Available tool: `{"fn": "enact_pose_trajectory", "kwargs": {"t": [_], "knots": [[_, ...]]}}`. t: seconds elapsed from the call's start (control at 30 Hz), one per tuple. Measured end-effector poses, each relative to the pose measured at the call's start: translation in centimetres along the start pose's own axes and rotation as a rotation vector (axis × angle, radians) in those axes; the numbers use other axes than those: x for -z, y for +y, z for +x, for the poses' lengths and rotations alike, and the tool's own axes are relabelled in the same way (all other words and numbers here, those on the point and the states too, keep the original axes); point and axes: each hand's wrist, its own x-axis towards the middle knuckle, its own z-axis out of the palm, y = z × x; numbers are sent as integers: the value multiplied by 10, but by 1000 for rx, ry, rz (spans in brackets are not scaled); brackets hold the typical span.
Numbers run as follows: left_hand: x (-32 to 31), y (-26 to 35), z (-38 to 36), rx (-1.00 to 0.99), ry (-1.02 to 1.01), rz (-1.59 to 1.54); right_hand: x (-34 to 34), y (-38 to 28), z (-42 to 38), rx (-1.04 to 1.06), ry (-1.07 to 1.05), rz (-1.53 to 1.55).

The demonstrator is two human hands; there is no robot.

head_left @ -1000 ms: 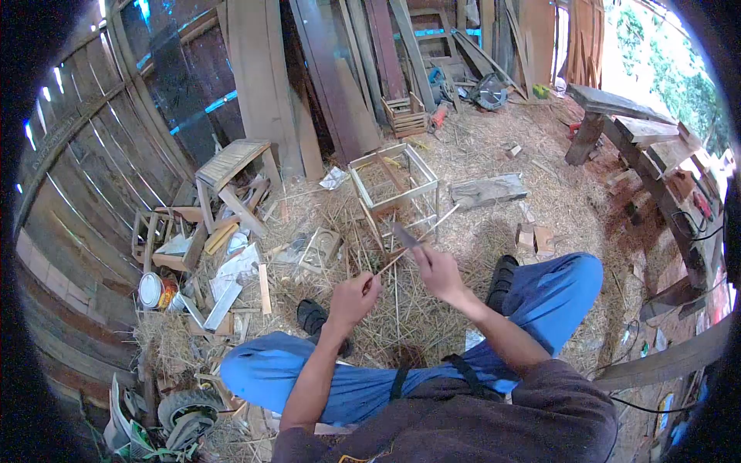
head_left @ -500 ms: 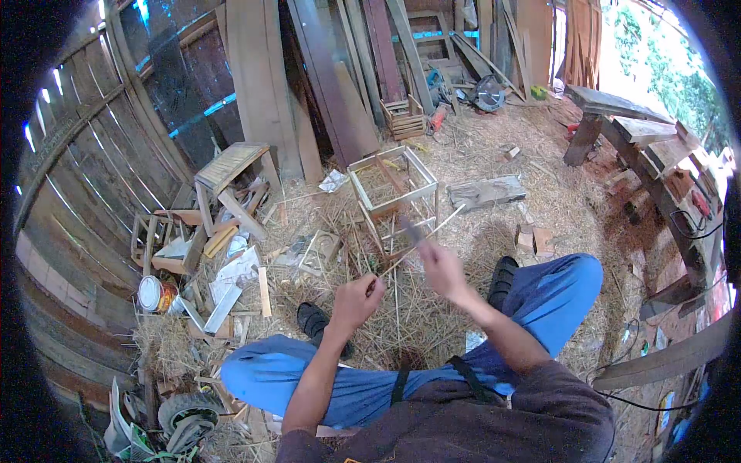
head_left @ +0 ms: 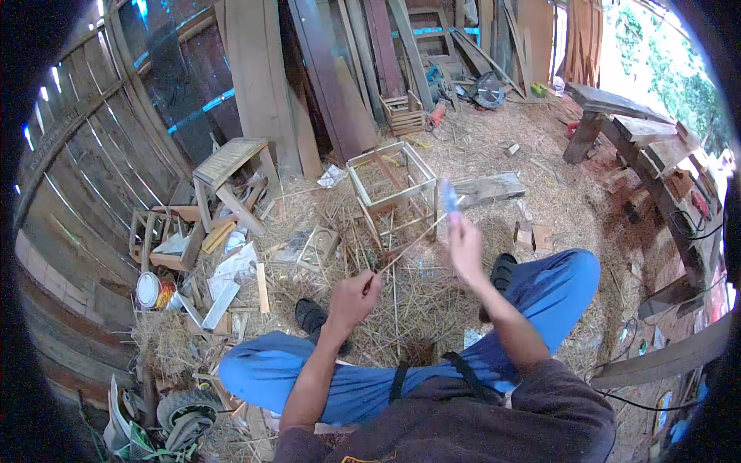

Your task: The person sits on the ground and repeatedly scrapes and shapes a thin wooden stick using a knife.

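My left hand [head_left: 356, 301] is closed in front of my left knee, pinching the near end of a thin wooden strip [head_left: 407, 248]. The strip slants away up to the right, toward my other hand. Held up at the strip's far end is my right hand [head_left: 465, 251], its fingers wrapped round a knife [head_left: 449, 199] whose pale blade is smeared by motion. Beyond both hands, a small frame of light wooden sticks [head_left: 401, 199] stands on the floor, and the strip overlaps its lower part in this view.
Shavings and straw cover the floor [head_left: 432, 309]. A small wooden stool [head_left: 229, 162] stands left, near scraps and a paint can [head_left: 154, 292]. A plank [head_left: 490, 187] lies beyond my right hand. A circular saw [head_left: 488, 91] sits at the back; a heavy bench [head_left: 617, 104] runs along the right.
My right hand has moved right and a little up with the knife, out along the strip. My left hand stays nearly in place, still gripping the strip.
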Motion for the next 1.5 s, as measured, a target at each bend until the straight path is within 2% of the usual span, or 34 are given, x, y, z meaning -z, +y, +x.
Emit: {"fn": "enact_pose_trajectory", "kwargs": {"t": [0.07,0.17,0.27,0.37,0.4,0.5,0.53,0.63,0.73,0.83,0.87,0.97,1.0,1.1,1.2,1.3,1.4,1.5], "knots": [[0,3,-2,-48,29,34,11,-4,3,33,120,95],[-4,-2,0,-52,29,-5,-23,11,-25,226,17,15],[-1,-1,0,47,-18,-65,-39,-12,-55,363,-150,-83],[-3,-3,-1,17,33,-63,-29,-3,-31,233,-119,-33],[-3,-3,-1,20,23,-56,-22,0,-19,306,-9,24],[-4,-1,-1,20,12,-42,6,-7,-4,70,72,-24],[-6,0,-1,8,16,-39,0,-1,-4,56,79,-47],[-12,-7,1,13,24,-30,-35,9,-34,274,-64,-3],[-6,0,-2,74,-1,-93,-40,-9,-54,399,-155,-161],[-4,0,-1,70,16,-96,-35,14,-23,365,85,-69],[-7,-1,-2,60,32,-87,-18,10,-11,136,-2,-13],[-10,-2,-2,-16,39,-13,-1,9,2,176,204,-4],[-10,-1,-2,9,27,-24,-2,0,-6,125,166,6],[-11,1,1,54,8,-60,-38,6,-40,216,-120,-51],[-4,-3,0,40,24,-66,-32,-15,-50,358,-195,-106],[-6,2,-3,-4,48,-49,-14,13,-6,174,16,-39],[-11,4,-6,-6,16,-50,9,12,11,49,215,-57],[-11,3,-3,50,2,-80,-15,13,-11,156,102,83]]}}
